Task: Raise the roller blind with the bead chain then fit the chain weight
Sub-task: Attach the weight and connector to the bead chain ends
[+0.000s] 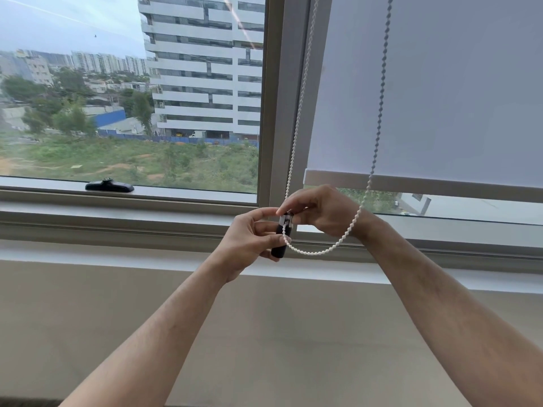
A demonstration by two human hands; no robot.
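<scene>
A white bead chain [299, 113] hangs in a loop from above; its lowest part sags under my hands and rises past my right wrist. The black chain weight [281, 240], with a white clip at its top, stands upright in front of the window sill. My left hand [249, 239] grips the weight's body. My right hand [320, 212] pinches the top of the weight where the chain meets it. The grey roller blind [440, 98] covers the right window; its bottom bar [426, 182] hangs a little above the sill.
The left window pane [132, 98] is uncovered, with a black window handle [109, 186] on its lower frame. A grey upright frame post [282, 98] divides the two panes. The white sill [117, 254] and a beige wall [264, 333] lie below.
</scene>
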